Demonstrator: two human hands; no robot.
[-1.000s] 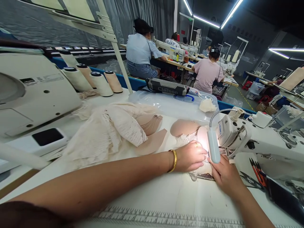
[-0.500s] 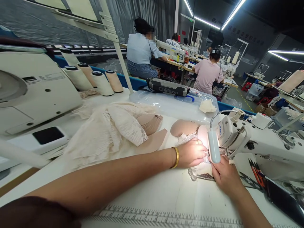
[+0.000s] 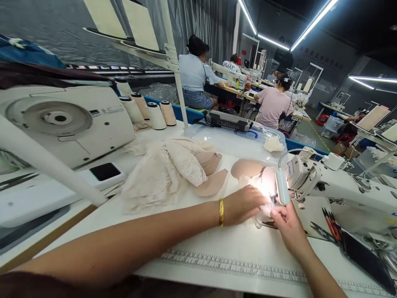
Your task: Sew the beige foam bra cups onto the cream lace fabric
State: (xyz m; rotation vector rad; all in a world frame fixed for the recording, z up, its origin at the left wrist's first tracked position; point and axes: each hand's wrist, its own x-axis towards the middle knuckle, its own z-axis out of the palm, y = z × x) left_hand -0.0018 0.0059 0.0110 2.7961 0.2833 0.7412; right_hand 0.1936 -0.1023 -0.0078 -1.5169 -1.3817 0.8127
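A beige bra with moulded cups [image 3: 248,168] and pale lace lies under the needle area of the white sewing machine [image 3: 310,171]. My left hand [image 3: 243,205], with a gold bangle at the wrist, grips the bra's near edge, fingers reaching into the lamplight. My right hand [image 3: 287,221] pinches the edge of the same piece just right of the needle, thumb against fingers. Glare washes out the cloth between the hands, and the lamp [image 3: 281,188] partly hides the needle.
Cream lace [image 3: 161,178] and stacked beige cups [image 3: 212,182] lie to the left. Thread cones [image 3: 156,116] stand behind them. Black scissors [image 3: 324,232] and a dark phone-like slab [image 3: 366,258] lie right. A printed ruler [image 3: 232,265] runs along the front edge. Co-workers sit beyond.
The view has shifted, showing more at the left. My left hand has drawn back slightly from the needle and turned. My right hand has tilted, showing its thumb and the pinched edge.
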